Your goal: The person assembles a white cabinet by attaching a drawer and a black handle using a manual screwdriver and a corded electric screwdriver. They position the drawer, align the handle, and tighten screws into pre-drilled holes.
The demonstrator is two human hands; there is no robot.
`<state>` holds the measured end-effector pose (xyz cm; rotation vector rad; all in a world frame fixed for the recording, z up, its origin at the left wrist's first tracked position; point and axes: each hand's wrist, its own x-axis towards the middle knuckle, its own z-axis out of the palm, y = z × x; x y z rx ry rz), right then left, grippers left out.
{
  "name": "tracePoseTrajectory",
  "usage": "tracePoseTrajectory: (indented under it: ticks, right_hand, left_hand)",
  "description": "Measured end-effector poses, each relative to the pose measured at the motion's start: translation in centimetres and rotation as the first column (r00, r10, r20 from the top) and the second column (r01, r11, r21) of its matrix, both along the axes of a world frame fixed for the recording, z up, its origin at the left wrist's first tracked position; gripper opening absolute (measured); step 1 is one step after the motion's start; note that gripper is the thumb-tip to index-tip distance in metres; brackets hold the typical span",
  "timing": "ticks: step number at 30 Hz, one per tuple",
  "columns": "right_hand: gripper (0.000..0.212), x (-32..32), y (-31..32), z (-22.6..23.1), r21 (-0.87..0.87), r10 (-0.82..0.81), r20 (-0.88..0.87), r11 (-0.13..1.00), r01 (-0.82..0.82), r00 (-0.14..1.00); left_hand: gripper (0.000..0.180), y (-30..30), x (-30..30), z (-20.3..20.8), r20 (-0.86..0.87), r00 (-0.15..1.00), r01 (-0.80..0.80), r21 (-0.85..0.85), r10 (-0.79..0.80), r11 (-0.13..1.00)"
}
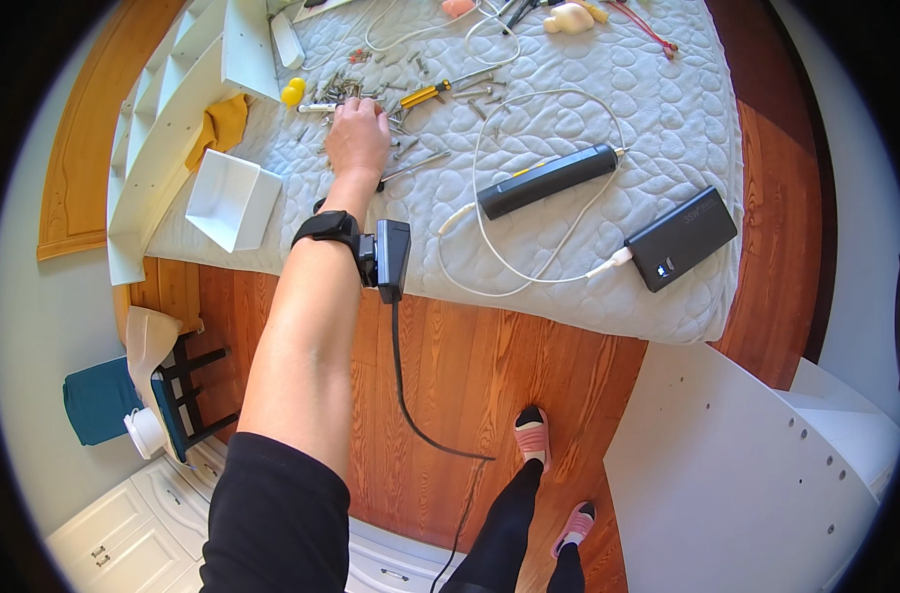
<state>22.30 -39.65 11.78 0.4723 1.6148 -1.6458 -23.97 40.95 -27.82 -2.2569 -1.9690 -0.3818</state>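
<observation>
White, box-shaped plastic bin [257,205] lies near left on grey quilted bedding [588,311], interior showing. Far left: our left hand [359,138], half-curled over loose silver metal screws [343,89]; whether gripping any, we cannot tell.

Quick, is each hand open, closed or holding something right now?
Left hand: fingers bent down at the pile of screws; whether it holds one can't be told.
Right hand: not in the picture, so can't be told.

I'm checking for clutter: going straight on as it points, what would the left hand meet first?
Most likely the pile of loose metal screws just ahead of the left hand, though depth there is hard to judge.
</observation>
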Motion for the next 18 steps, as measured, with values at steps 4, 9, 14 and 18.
tracePoseTrajectory:
  ticks: [4, 9, 14, 18]
  right_hand:
    - [0.035, 0.5, 0.5, 0.3, 0.419, 0.071, -0.090, 0.908, -0.027, 0.993]
    - [0.038, 0.0, 1.2, 0.5, 0.486, -0.049, -0.133, 0.867, 0.108, 0.990]
    - [0.039, 0.2, 2.0, -0.6, 0.579, 0.167, -0.159, 0.814, -0.045, 0.973]
    - [0.043, 0.2, 4.1, -1.6, 0.701, 0.569, -0.106, 0.624, -0.345, 0.816]
  left_hand:
    - [0.012, -0.4, 0.4, -0.1, -0.002, 1.000, 0.001, 0.023, -0.001, 1.000]
    - [0.020, -0.4, 0.8, 0.1, 0.010, 0.997, 0.070, 0.069, -0.071, 0.995]
    - [0.035, 0.7, 3.8, -1.4, -0.011, 0.936, 0.351, 0.031, -0.351, 0.936]
    - [0.017, 1.7, 3.4, -2.5, -0.230, 0.955, 0.198, 0.015, -0.189, 0.980]
